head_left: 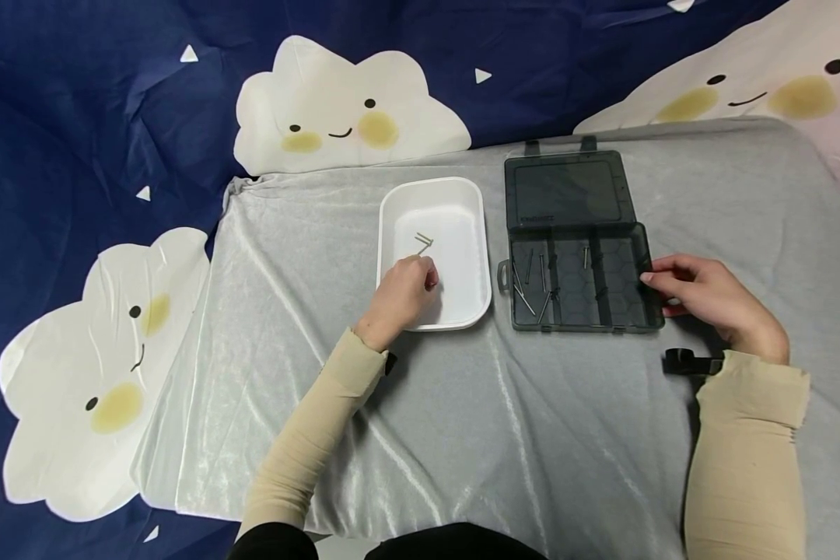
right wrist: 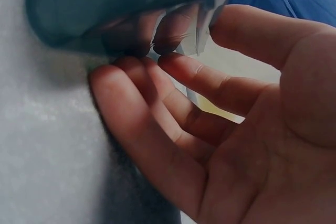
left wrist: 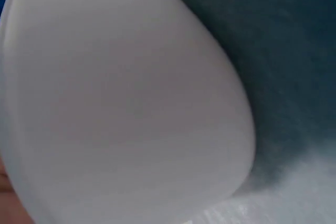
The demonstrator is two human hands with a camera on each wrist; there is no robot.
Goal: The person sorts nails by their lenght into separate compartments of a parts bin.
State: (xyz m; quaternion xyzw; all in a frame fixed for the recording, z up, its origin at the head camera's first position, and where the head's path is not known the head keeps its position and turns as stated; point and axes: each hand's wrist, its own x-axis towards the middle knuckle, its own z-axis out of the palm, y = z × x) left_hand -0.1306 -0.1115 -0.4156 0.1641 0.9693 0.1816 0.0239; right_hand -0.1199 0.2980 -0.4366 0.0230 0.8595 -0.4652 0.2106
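Observation:
My left hand (head_left: 407,289) reaches into a white plastic tray (head_left: 470,307), fingers pointing down with the tips hidden behind the hand. Just beyond them lie a few thin brass-coloured nails (head_left: 424,239); I cannot tell whether the fingers hold one. Only the tray's outer wall (left wrist: 131,87) fills most of the left wrist view. My right hand (head_left: 717,299) grips the right wall of a dark see-through compartment box (head_left: 630,311), thumb on its rim and fingers against the outside (right wrist: 173,85). Several longer grey nails (head_left: 525,299) lie in the left compartment, a short one (head_left: 586,257) in the middle.
The box's lid (head_left: 567,190) is folded open toward the back, and a latch (head_left: 503,276) sticks out on the left, close to the tray. A wrinkled grey cloth (head_left: 532,435) covers the table. Behind it hangs a navy fabric (head_left: 532,47) with smiling clouds.

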